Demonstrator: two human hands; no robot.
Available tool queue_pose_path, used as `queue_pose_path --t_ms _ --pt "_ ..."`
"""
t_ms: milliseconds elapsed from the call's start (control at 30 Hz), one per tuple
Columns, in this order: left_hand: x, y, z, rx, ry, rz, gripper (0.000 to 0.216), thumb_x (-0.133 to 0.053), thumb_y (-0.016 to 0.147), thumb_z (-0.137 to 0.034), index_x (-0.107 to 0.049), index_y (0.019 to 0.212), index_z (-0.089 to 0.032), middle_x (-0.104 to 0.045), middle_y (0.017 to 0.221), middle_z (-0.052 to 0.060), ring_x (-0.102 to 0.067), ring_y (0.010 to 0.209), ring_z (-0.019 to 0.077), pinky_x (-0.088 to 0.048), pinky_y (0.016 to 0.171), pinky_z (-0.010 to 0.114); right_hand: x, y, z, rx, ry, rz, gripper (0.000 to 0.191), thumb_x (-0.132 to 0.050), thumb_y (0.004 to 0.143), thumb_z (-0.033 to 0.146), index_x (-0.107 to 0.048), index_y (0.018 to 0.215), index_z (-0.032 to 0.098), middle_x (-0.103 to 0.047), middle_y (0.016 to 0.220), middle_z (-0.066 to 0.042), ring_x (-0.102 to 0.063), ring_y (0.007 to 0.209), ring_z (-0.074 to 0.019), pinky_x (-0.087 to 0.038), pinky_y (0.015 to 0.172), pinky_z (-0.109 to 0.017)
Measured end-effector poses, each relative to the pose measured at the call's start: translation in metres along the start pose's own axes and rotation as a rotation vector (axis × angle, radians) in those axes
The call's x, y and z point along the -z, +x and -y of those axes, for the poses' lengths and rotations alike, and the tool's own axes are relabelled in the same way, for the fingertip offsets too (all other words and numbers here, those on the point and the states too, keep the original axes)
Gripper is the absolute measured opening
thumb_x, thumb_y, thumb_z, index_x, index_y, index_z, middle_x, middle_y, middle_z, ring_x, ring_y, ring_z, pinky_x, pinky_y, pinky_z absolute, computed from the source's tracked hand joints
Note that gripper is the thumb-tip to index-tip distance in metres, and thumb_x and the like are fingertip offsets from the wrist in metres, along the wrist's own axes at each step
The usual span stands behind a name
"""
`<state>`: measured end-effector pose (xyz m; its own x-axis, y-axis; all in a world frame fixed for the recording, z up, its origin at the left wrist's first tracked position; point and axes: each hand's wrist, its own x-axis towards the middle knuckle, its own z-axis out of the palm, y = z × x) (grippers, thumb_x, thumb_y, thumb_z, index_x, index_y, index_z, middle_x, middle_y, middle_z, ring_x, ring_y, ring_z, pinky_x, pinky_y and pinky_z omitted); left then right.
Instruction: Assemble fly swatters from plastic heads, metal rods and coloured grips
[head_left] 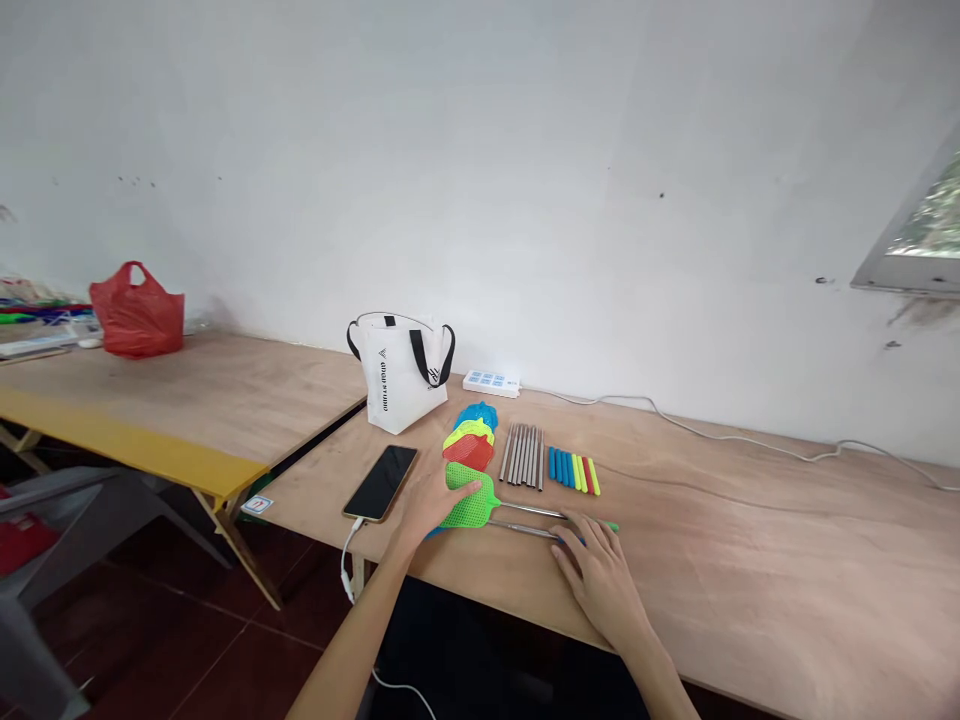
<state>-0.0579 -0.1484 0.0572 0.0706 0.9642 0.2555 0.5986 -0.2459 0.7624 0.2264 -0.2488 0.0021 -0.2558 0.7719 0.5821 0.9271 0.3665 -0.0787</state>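
Note:
My left hand (429,505) lies over the left edge of a green fly swatter head (472,492), fingers stretched across its mesh. A sliver of blue shows under that head. Two metal handles (525,528) run from it to the right. My right hand (600,575) rests on their grip ends with its fingers spread and thumb apart; a green tip pokes out past the fingers. Just behind lie loose swatter heads in a row: red (469,452), yellow (480,432) and blue (481,412). Beside them are several metal rods (523,457) and several coloured grips (574,470).
A phone (381,482) with a white cable lies at the left front edge. Behind it stand a white bag (401,375) and a power strip (491,382) whose cord runs right along the wall. A red plastic bag (139,315) sits on the left table (247,380).

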Motion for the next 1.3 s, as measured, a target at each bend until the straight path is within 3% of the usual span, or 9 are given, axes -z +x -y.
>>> queue_pose_path --t_ms 167,333,467,633,833,933,1100,1200,1300 --pt "0.002 -0.004 0.003 0.044 0.242 0.135 0.078 -0.065 0.084 -0.059 -0.040 0.146 -0.017 -0.056 0.143 0.020 -0.051 0.133 0.0381 -0.041 0.106 0.045 -0.001 0.000 -0.003 -0.020 0.032 -0.003 0.025 -0.044 0.104 0.042 -0.061 0.094 0.026 -0.067 0.121 -0.006 -0.062 0.114 -0.0245 -0.044 0.102 -0.048" --pt "0.022 -0.008 0.005 0.070 0.498 0.330 0.043 -0.044 0.098 -0.039 -0.053 0.136 -0.023 -0.057 0.142 0.015 -0.051 0.134 0.0357 -0.045 0.100 0.048 -0.001 0.000 -0.002 -0.042 0.035 0.007 0.023 -0.045 0.104 0.043 -0.060 0.095 0.027 -0.068 0.115 -0.004 -0.063 0.109 -0.0233 -0.042 0.102 -0.048" --pt "0.034 -0.008 0.013 0.038 0.547 0.408 0.047 -0.046 0.091 -0.023 -0.054 0.137 -0.028 -0.054 0.146 0.010 -0.047 0.137 0.0315 -0.044 0.102 0.045 -0.002 0.000 -0.002 -0.047 0.019 -0.010 0.022 -0.046 0.103 0.042 -0.060 0.097 0.027 -0.069 0.111 -0.004 -0.064 0.104 -0.0233 -0.042 0.100 -0.047" --pt "0.042 -0.004 0.023 0.009 0.455 0.380 0.047 -0.065 0.081 -0.037 -0.061 0.127 -0.026 -0.062 0.136 0.011 -0.050 0.134 0.0355 -0.041 0.105 0.045 -0.005 -0.001 -0.005 -0.069 -0.018 -0.062 0.024 -0.043 0.104 0.043 -0.060 0.099 0.027 -0.070 0.107 -0.005 -0.064 0.100 -0.0234 -0.043 0.096 -0.044" --pt "0.058 -0.006 0.018 0.131 0.406 0.469 0.047 -0.075 0.068 -0.052 -0.065 0.104 -0.023 -0.073 0.112 0.009 -0.067 0.106 0.0356 -0.050 0.084 0.037 -0.007 -0.002 -0.005 -0.109 -0.031 -0.066 0.028 -0.038 0.106 0.042 -0.059 0.098 0.025 -0.070 0.105 -0.005 -0.064 0.101 -0.0235 -0.043 0.093 -0.042" --pt "0.072 -0.010 0.010 0.103 0.401 0.394 0.043 -0.074 0.069 -0.050 -0.065 0.101 -0.024 -0.074 0.110 0.008 -0.067 0.105 0.0344 -0.049 0.084 0.036 -0.007 -0.002 -0.004 -0.127 -0.049 -0.082 0.029 -0.039 0.105 0.043 -0.059 0.094 0.025 -0.069 0.104 -0.006 -0.064 0.099 -0.0233 -0.044 0.085 -0.038" --pt "0.087 -0.013 -0.007 0.012 0.213 0.034 0.030 -0.060 0.080 -0.042 -0.070 0.101 -0.024 -0.074 0.110 0.006 -0.067 0.103 0.0293 -0.049 0.084 0.034 -0.007 -0.002 -0.006 -0.123 -0.044 -0.095 0.031 -0.040 0.105 0.044 -0.058 0.088 0.025 -0.066 0.094 -0.004 -0.063 0.090 -0.0224 -0.044 0.079 -0.036" --pt "0.084 -0.011 -0.017 -0.013 0.081 -0.128 0.033 -0.063 0.079 -0.048 -0.074 0.095 -0.022 -0.076 0.103 0.007 -0.068 0.096 0.0292 -0.051 0.083 0.036 -0.008 -0.002 -0.007 -0.111 -0.033 -0.099 0.030 -0.040 0.105 0.043 -0.058 0.088 0.025 -0.066 0.096 -0.005 -0.062 0.089 -0.0221 -0.045 0.081 -0.036" --pt "0.073 -0.010 -0.024 -0.082 -0.132 -0.169 0.036 -0.068 0.077 -0.049 -0.076 0.096 -0.019 -0.077 0.104 0.008 -0.068 0.099 0.0293 -0.053 0.086 0.037 -0.007 -0.001 -0.008 -0.114 -0.051 -0.110 0.032 -0.038 0.106 0.043 -0.058 0.088 0.025 -0.066 0.099 -0.007 -0.062 0.093 -0.0237 -0.045 0.084 -0.038"
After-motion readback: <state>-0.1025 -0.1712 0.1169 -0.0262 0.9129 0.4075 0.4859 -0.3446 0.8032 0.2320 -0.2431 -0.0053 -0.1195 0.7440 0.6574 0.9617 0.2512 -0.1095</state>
